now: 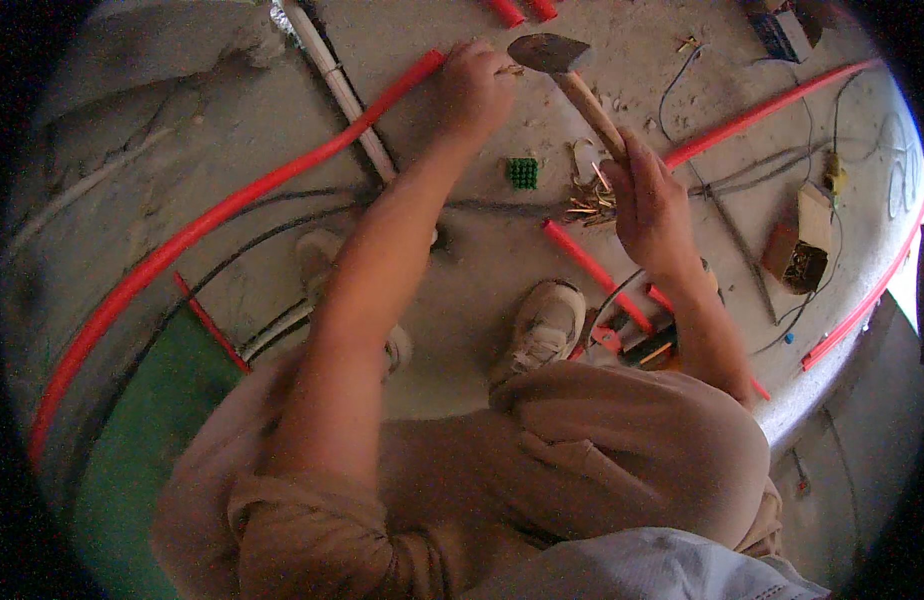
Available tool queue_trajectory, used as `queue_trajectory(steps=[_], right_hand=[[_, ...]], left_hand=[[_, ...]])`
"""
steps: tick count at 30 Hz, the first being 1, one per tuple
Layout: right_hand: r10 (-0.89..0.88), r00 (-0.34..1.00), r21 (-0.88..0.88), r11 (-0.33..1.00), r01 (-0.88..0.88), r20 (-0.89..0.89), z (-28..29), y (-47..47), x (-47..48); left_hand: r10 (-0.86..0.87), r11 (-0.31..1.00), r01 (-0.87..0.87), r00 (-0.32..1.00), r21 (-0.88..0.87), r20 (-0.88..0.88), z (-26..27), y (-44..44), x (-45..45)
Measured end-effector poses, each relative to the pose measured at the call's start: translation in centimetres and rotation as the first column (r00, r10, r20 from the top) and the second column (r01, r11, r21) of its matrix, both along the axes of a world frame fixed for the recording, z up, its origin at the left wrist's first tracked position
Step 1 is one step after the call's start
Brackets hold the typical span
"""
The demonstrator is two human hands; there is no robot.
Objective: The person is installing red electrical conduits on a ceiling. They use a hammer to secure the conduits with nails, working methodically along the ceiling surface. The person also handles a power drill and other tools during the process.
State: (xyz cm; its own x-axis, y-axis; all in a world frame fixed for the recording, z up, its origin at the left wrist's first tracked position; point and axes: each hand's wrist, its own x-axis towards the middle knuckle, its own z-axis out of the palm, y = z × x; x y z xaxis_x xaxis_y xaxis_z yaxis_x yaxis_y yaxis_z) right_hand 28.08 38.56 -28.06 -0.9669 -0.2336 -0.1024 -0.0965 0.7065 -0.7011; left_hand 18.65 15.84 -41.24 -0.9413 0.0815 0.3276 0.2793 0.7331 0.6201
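Observation:
My right hand [653,202] grips the wooden handle of a hammer [552,54], whose dark metal head is raised just right of my left hand. My left hand [477,86] pinches a small thin piece [510,70], perhaps a nail, between its fingertips at the top centre. The end of a long bent red plastic pipe [282,176] lies right beside my left hand; the hand may hide part of it. Below the hammer, a pile of nails or similar thin metal pieces [593,208] lies on the floor, with a small green studded block [522,173] to its left.
An opened cardboard box [798,259] of small pieces stands at the right. Red pipe offcuts [597,274] and tools [649,345] lie by my right shoe [548,322]. Black cables [507,208] cross the concrete floor. A pale pipe [338,82] runs behind my left arm. Another red pipe [769,112] extends right.

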Motion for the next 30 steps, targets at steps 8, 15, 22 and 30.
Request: queue_trajectory(steps=[8, 15, 22, 30], right_hand=[[-0.016, 0.999, 0.044, 0.999, 0.014, 0.049, -2.4, 1.1, -0.5], [0.028, 0.994, 0.145, 0.988, -0.044, 0.109, -1.1, -0.4, -2.2], [-0.057, 0.998, -0.070, 0.996, 0.056, -0.007, 0.7, 0.3, -2.4], [-0.079, 0.994, -0.102, 0.991, 0.087, 0.080, 0.0, -0.5, -2.7]], left_hand=[[-0.006, 1.000, 0.007, 0.990, -0.013, 0.139, 1.4, 0.4, -0.2], [0.078, 0.996, -0.085, 0.970, 0.021, 0.229, -0.8, 0.3, -0.4], [0.041, 0.991, -0.069, 0.972, 0.113, 0.231, 0.0, 0.5, -0.2], [0.107, 0.989, -0.125, 0.975, 0.078, 0.197, -0.4, 1.3, 0.0]])
